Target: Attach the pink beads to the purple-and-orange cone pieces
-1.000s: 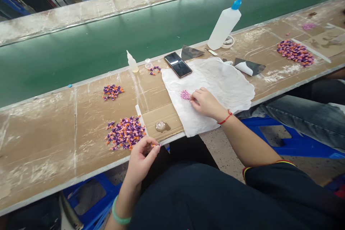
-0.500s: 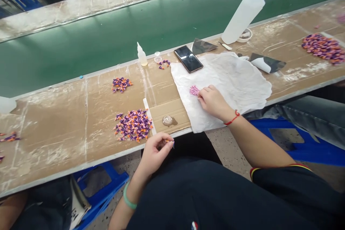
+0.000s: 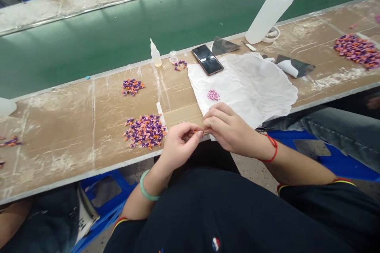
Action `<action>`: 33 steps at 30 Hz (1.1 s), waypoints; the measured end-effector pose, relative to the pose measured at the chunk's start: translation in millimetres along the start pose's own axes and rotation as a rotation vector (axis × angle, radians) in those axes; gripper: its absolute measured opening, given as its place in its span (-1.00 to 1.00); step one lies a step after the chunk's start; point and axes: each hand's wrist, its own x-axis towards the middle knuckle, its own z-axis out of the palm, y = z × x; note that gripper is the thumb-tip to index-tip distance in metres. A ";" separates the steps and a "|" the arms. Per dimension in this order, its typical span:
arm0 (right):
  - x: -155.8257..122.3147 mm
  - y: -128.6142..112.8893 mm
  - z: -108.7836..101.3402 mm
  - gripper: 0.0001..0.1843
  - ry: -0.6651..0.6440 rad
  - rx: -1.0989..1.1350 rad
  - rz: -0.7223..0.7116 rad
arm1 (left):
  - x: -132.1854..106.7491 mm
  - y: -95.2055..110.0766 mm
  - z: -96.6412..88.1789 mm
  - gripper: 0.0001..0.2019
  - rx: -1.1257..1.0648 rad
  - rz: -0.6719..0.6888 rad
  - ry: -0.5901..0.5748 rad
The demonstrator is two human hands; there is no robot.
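Note:
Just over the table's front edge, my left hand [image 3: 181, 146] pinches a small purple-and-orange figure [image 3: 196, 131], mostly hidden by the fingers. My right hand [image 3: 230, 128] meets it fingertip to fingertip, closed in a pinch; whatever it grips is too small to make out. Beyond the right hand, a little heap of pink-and-white bits [image 3: 213, 95] lies on a crumpled white sheet [image 3: 255, 83]. Left of my left hand is a large pile of similar purple-and-orange figures [image 3: 145, 131], with a white stick [image 3: 159, 110] beside it.
A smaller pile of figures [image 3: 132, 86] lies farther back. Along the back edge stand a small dropper bottle [image 3: 155, 55], a phone [image 3: 207, 59] and a tilted white bottle [image 3: 270, 16] with a blue nozzle. Another pile [image 3: 356, 51] is at far right. A green belt [image 3: 118, 31] runs behind.
My right hand has left the pink-and-white heap and come down toward me to meet my left hand. The left hand has shifted slightly right and up, still holding the figure.

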 end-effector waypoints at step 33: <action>-3.2 -20.9 19.3 -0.86 0.009 0.431 0.413 | -15.7 -16.4 5.3 -0.87 -0.084 -0.026 0.099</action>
